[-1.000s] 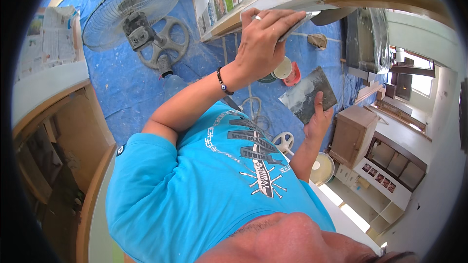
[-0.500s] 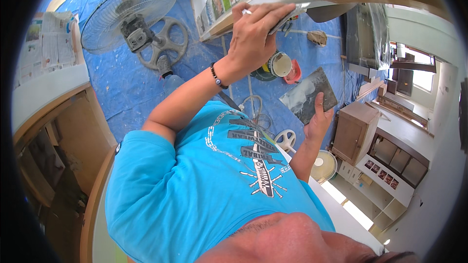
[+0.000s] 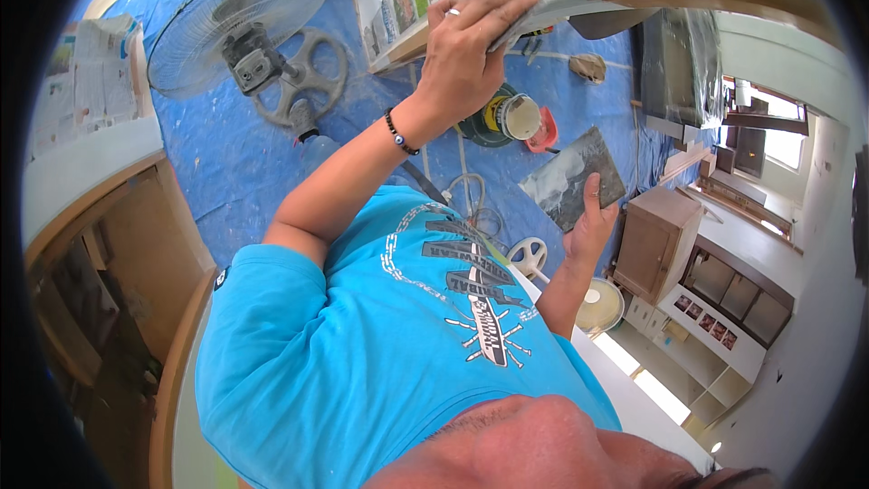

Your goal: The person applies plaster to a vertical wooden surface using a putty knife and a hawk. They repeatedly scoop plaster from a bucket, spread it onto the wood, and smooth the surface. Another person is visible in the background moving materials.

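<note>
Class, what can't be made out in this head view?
- Head view, right hand: most fingers, hidden by the dark plate.
- Head view, left hand: grip on the flat blade, hidden by the hand itself.
- Head view, left cabinet: outer side, cut off by picture edge.
- Head view, small pictures: details, too small.

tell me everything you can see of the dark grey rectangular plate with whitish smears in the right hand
The dark grey rectangular plate looks flat; metal or plastic, I cannot tell. Whitish, paste-like smears cover much of its left part; the rest looks dark and scuffed. It is askew, one corner up in view, seen against the blue plastic-looking floor sheet. The bare right hand grips its lower right side, thumb on top, other fingers mostly hidden.
</note>
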The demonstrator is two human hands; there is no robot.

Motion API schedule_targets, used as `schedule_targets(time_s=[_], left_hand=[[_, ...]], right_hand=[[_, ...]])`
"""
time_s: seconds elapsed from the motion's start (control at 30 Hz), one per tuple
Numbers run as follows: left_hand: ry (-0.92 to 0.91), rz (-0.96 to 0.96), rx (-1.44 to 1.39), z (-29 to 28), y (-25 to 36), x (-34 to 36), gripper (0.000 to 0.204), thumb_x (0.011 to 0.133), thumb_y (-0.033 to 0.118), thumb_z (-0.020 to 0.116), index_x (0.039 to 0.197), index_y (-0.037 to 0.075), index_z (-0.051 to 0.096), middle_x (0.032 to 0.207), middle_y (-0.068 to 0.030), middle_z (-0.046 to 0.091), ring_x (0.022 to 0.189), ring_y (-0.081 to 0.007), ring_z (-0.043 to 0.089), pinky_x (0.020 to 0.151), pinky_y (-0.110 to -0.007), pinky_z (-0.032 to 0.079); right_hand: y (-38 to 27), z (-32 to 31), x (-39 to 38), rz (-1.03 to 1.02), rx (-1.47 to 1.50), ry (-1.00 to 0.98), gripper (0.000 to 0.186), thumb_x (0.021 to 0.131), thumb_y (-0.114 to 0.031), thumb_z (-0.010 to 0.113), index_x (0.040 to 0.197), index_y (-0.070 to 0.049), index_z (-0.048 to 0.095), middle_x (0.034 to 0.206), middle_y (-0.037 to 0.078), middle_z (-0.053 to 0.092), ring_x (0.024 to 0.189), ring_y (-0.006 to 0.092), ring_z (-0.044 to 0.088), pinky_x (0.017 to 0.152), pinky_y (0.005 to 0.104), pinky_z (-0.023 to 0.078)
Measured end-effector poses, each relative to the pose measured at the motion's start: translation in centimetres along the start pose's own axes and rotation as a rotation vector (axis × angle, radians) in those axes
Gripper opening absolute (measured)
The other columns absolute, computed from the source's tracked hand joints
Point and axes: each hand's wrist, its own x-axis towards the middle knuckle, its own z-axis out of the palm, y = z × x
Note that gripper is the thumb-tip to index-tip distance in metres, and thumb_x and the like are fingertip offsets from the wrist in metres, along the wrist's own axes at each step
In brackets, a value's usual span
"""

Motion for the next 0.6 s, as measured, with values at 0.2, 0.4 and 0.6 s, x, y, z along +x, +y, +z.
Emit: schedule_targets(time_s=[0.2, 0.4, 0.6], left_hand=[[0.122, -0.149, -0.027, -0.7, -1.7, -1.5, 0.040, 0.096, 0.001, 0.063, 0.133, 0.016, 0.069, 0.123, -0.0080, 0.071, 0.109, -0.0270, 0.065, 0.100, -0.037, 0.042], [0.172, -0.089, 0.034, 2.9, -2.1, -1.1, 0.048, 0.093, 0.000, 0.065, 0.139, 0.015, 0.065, 0.126, -0.0085, 0.068, 0.112, -0.0274, 0.063, 0.100, -0.038, 0.042], [0.050, 0.007, 0.027, 1.1, -1.0, -3.7, 0.054, 0.087, -0.005, 0.066, 0.138, 0.014, 0.065, 0.122, -0.0075, 0.070, 0.110, -0.0279, 0.064, 0.100, -0.039, 0.041]], right_hand=[[-0.3, 0.4, 0.3, -0.007, 0.008, -0.052, 0.037, 0.100, -0.021, 0.070, 0.128, 0.002, 0.063, 0.122, 0.008, 0.069, 0.108, 0.0159, 0.065, 0.096, 0.0332, 0.050], [-0.7, 0.6, -0.1, 0.027, 0.016, -0.085, 0.038, 0.100, -0.022, 0.070, 0.129, 0.001, 0.062, 0.124, 0.008, 0.068, 0.111, 0.0154, 0.063, 0.099, 0.0337, 0.048], [-0.7, 0.9, 0.0, 0.042, -0.027, -0.059, 0.038, 0.100, -0.022, 0.070, 0.130, 0.001, 0.062, 0.124, 0.008, 0.068, 0.111, 0.0155, 0.063, 0.100, 0.0334, 0.047]])
